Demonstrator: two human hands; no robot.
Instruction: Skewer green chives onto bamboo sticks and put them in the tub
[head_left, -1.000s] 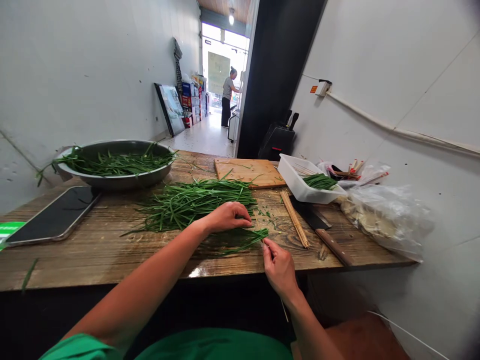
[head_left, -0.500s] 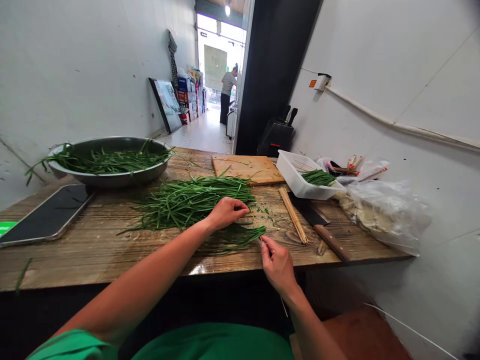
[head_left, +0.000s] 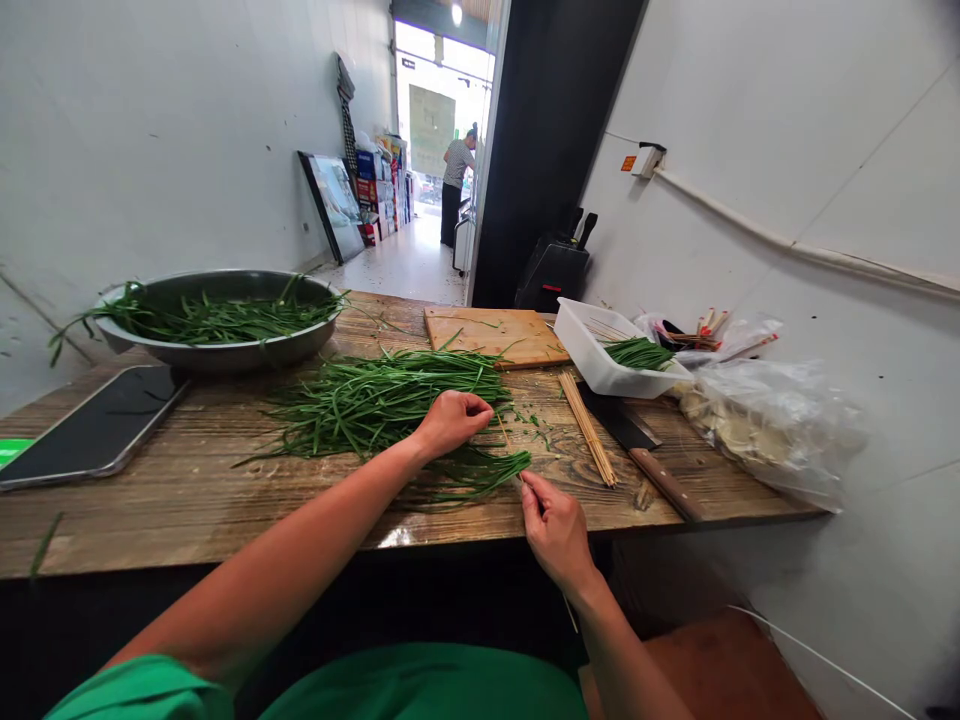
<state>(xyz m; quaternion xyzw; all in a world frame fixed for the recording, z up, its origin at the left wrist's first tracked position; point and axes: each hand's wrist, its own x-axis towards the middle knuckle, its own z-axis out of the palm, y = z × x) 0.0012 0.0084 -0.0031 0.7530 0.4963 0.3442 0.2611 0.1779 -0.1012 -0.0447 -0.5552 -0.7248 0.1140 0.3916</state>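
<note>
We hold a thin skewer [head_left: 504, 431] beside loose green leaves [head_left: 484, 473] on the tabletop [head_left: 247, 490].
Our right hand [head_left: 556, 525] is closed, thumb to fingers, around the skewer; our left hand [head_left: 451, 422] has its fingertips together near the skewer's far end, and we cannot tell whether it grips anything. From the right hand, the leaves lie at ten o'clock, the skewer bundle [head_left: 587, 430] at one, the knife [head_left: 664, 483] at two.

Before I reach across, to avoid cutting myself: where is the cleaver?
In the head view, the cleaver lies at right on the wooden table, between the skewer bundle and clear plastic bag.
</note>
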